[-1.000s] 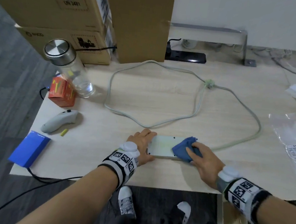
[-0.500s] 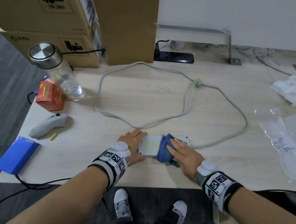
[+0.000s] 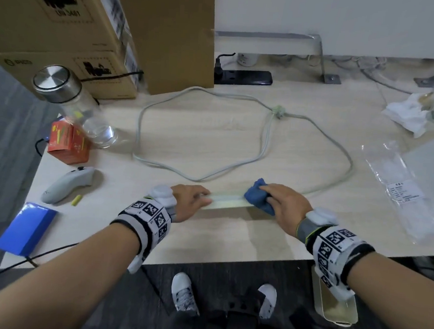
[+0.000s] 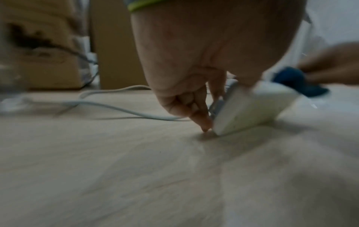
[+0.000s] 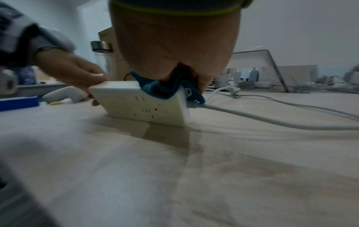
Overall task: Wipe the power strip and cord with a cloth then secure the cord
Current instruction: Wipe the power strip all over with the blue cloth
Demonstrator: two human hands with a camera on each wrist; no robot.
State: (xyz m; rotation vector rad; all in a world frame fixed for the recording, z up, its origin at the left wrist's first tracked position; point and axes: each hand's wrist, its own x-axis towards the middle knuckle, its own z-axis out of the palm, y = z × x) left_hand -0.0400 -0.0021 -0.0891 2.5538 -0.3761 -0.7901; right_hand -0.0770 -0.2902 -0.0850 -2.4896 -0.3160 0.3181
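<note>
The power strip [image 5: 139, 104] stands tipped on its long edge on the desk [image 3: 231, 237], between the hands. The left hand [image 3: 187, 201] pinches its far end; the right hand [image 3: 287, 205] presses a bunched blue cloth [image 3: 258, 195] over the cord [image 5: 252, 116] end. With only that narrow edge down, a hard wipe could topple or skid it. The cardboard box [image 3: 54, 11] beyond the left hand carries blurred print, unreadable.

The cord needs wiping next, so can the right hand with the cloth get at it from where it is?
Probably yes: the right hand grips the cloth at the power strip end where the cord exits, over bare desk.
</note>
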